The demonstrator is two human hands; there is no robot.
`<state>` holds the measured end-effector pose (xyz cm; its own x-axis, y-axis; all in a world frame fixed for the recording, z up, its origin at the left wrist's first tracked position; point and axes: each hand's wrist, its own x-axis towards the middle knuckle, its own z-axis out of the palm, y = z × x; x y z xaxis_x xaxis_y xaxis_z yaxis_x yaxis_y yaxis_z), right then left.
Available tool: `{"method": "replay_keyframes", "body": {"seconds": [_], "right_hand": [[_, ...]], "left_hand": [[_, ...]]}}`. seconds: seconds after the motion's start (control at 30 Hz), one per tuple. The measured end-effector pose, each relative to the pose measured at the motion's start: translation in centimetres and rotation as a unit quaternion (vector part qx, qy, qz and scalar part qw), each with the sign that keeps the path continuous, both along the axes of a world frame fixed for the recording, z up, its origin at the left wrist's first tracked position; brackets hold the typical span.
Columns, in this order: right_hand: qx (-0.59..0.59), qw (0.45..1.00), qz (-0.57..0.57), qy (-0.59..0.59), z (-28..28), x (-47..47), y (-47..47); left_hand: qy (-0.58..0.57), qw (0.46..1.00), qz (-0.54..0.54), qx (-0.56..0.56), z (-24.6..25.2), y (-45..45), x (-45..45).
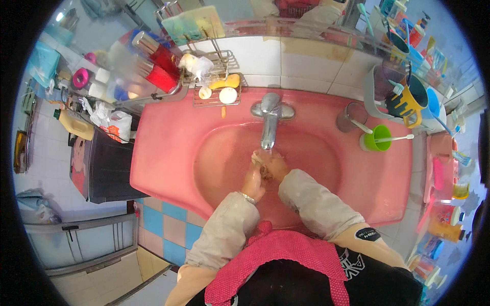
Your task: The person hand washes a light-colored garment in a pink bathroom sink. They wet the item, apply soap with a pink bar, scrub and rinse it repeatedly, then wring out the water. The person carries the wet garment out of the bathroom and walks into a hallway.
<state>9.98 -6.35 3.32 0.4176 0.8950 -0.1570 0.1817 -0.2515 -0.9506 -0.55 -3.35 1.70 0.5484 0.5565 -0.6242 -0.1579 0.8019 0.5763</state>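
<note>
My left hand (253, 183) and my right hand (277, 165) are close together over the basin of a pink washbasin (164, 153), just below the spout of a chrome faucet (270, 124). Water (269, 152) appears to run from the spout onto the fingers, which look wet and are partly blurred. Fingers of the two hands overlap, so whether anything is between them cannot be told. A bracelet (249, 198) circles my left wrist. Light grey sleeves (316, 202) cover both forearms.
Left of the faucet, a wire soap rack (197, 100) holds soap pieces. To the right stand a green cup (379, 138) with a toothbrush, a clear tumbler (350, 118) and a yellow-handled mug (414, 101). A dark cabinet (109, 168) adjoins the left side. A mirror edge (306, 38) runs behind.
</note>
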Motion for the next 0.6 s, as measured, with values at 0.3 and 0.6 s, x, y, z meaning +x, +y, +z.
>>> {"method": "replay_keyframes", "body": {"seconds": [0.3, 0.6], "right_hand": [[-0.015, 0.994, -0.027, -0.101, 1.2, -2.1, 0.5], [-0.08, 0.979, 0.074, -0.171, -11.3, 1.5, 1.4]], "left_hand": [[0.092, 0.992, 0.075, -0.031, 3.2, 0.4, 2.0], [0.398, 0.686, -0.263, 0.549, -2.5, 1.0, -0.2]]}}
